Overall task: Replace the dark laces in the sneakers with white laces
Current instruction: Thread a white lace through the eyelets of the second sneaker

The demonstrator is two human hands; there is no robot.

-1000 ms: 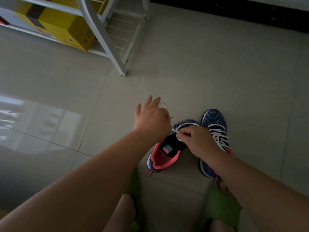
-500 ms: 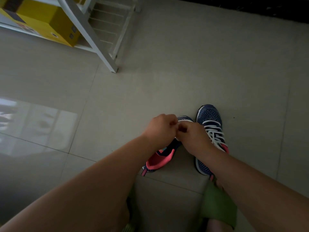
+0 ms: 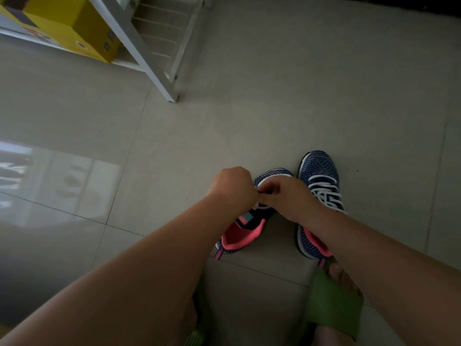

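Both hands, left hand (image 3: 230, 187) and right hand (image 3: 287, 196), pinch the white lace (image 3: 262, 182) over the left sneaker (image 3: 249, 226).

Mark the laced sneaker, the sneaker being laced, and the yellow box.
Laced sneaker (image 3: 319, 168): head view, toe mesh.
Sneaker being laced (image 3: 243, 234): head view, pink heel lining.
Yellow box (image 3: 62, 23): head view, top face.

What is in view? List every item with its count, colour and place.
Knit sneakers: two, navy with pink lining; left one under the hands, right one beside it.
White laces: fully threaded on the right sneaker; partly on the left.
Cardboard box: one, yellow, top left on the rack.
Metal rack: one, white, top left.
Tiled floor: beige.
Slide sandals: two, green, bottom; right one.
Left hand: fist over the left sneaker.
Right hand: grip on the lace.
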